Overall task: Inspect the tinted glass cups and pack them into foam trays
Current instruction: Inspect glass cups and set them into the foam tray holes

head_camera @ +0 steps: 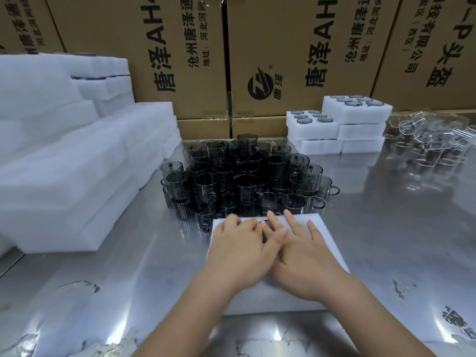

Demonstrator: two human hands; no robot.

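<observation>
While left hand (239, 243), right hand (304, 253) lie flat on foam tray (329, 243), smoky-grey cups (247, 176) cluster behind.

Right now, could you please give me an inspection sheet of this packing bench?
Surface: shiny metal table, scuffed patches near the front edge.
Job's things: tinted glass cups crowded and stacked mid-table; one foam tray in front of them; packed trays stacked back right.
Clutter: clear glassware heaped far right; foam blocks piled left.
Hands: left hand and right hand both flat on the foam tray, fingers straight.
Cables: nothing seen.
Surroundings: printed cardboard boxes walling the back.
</observation>
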